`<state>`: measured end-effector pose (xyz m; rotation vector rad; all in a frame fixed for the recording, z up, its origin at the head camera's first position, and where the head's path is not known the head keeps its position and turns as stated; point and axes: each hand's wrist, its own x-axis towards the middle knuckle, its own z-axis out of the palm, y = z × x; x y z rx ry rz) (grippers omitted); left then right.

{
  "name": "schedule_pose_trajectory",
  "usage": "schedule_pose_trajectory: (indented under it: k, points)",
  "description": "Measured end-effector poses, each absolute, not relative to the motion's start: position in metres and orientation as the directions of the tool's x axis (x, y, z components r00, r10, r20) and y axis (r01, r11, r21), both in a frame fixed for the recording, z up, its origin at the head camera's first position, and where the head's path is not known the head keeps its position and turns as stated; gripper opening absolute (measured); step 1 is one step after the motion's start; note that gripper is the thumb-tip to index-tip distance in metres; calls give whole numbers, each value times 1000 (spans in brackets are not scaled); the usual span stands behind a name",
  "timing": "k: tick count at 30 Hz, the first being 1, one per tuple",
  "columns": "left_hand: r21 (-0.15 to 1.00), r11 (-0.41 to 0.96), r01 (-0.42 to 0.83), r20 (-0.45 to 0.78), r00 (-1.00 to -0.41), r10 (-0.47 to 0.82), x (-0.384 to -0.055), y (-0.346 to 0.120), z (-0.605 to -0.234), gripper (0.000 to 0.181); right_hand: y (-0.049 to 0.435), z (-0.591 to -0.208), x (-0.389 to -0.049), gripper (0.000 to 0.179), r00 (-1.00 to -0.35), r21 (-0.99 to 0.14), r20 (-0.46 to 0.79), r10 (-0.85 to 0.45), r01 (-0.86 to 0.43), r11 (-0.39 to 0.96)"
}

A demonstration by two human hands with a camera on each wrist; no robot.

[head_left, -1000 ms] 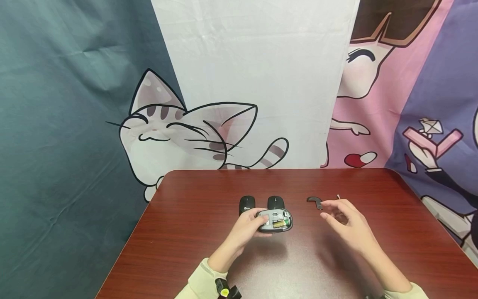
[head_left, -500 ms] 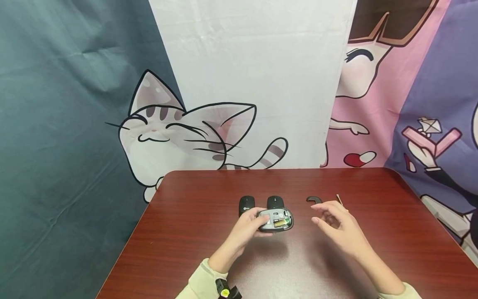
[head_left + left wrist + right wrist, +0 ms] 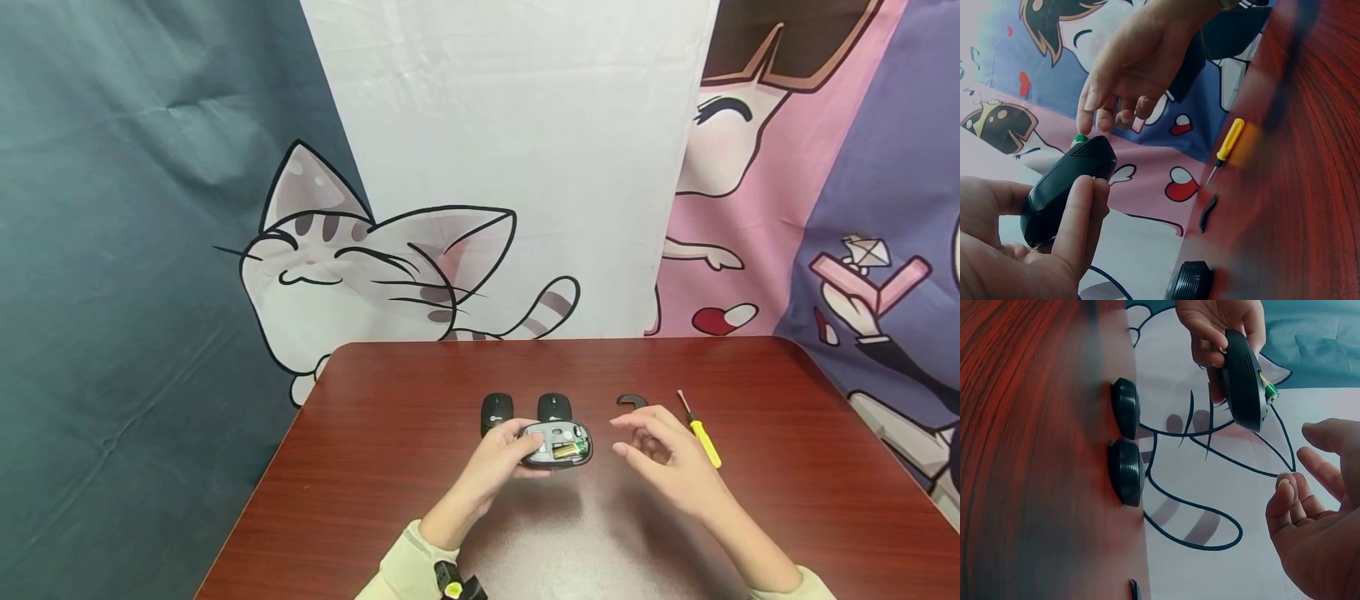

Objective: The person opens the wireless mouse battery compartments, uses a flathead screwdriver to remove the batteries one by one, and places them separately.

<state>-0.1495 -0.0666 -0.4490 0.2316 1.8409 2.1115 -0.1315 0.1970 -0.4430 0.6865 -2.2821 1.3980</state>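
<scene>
My left hand grips a black computer mouse, thumb on its grey underside, which faces up with the compartment uncovered. In that compartment lies a green and gold battery; the right wrist view shows its green end sticking up past the mouse's edge. My right hand is just right of the mouse, holding nothing, fingers loosely bent and thumb apart from them. Behind its fingers a curved black cover piece lies on the table, partly hidden.
Two more black mice, one at left and one at right, stand on the reddish-brown table behind the held mouse. A yellow-handled screwdriver lies beyond my right hand. A printed cloth hangs behind the table.
My right hand has moved left toward the held mouse, uncovering the screwdriver and covering part of the black cover piece. The left hand with the mouse has hardly moved.
</scene>
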Motion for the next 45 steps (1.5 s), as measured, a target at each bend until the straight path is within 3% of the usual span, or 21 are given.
schedule_pose_trajectory:
  k: [12,23,45]
  points:
    - [985,-98,-139,-93,-922,375,-149,-66,-450,42,191,-447,-132,41,-794,-697,552,-255,-607,381]
    - [985,-94,-143,-98,-922,374,-149,-66,-450,42,186,-448,-131,36,-820,-723,495,-288,-572,387]
    - [985,-115,-130,-79,-927,365,-148,-62,-453,36,179,-451,-131,35,-770,-674,544,-334,-638,371]
